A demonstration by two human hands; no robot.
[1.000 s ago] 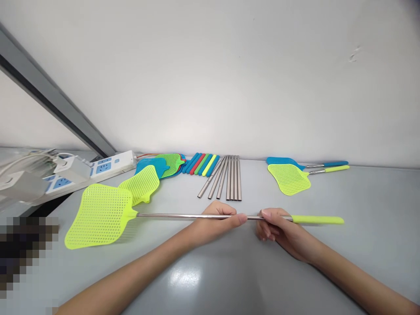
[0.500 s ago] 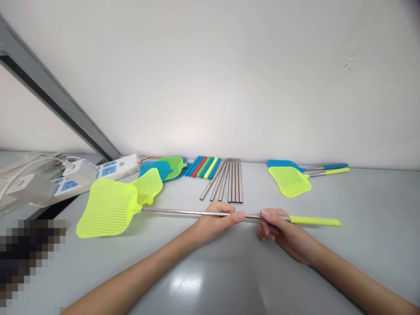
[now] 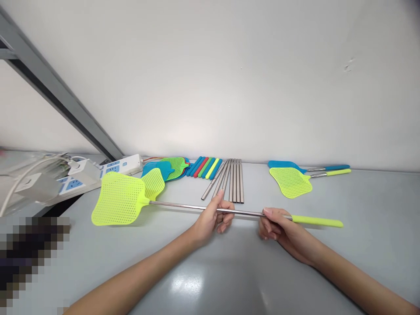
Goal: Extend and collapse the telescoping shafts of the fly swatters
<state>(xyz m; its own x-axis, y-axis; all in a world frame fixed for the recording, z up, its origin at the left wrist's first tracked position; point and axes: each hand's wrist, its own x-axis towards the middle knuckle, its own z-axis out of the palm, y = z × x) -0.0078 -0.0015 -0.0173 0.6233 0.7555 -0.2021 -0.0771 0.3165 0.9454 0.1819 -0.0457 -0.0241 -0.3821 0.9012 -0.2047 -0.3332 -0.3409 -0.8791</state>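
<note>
Head view: L hand (image 3: 210, 218) has a yellow swatter (image 3: 244, 212) by its rod, approx. mid-length, thumb up, fingers curled, closed lightly round it. R hand (image 3: 278, 227) pinches same rod btwn thumb & finger, right by the yellow grip (image 3: 316, 221), other fingers curled under. Swatter's held crosswise over the table (image 3: 236, 271), mesh end out L, partly covering a loose yellow head (image 3: 154, 183).

Behind that, more loose heads, blue (image 3: 157, 169) & green (image 3: 173, 165), overlapping; then a row of mixed-colour sleeves (image 3: 205, 168), then steel tubes (image 3: 236, 183), some slanted. Over R: blue swatter (image 3: 284, 165) w/ another yellow one (image 3: 290, 183) just in front. Far L: power strip (image 3: 129, 164), white adapters (image 3: 84, 171) by it, plus clear plastic (image 3: 28, 162); contents too blurry, can't tell.
</note>
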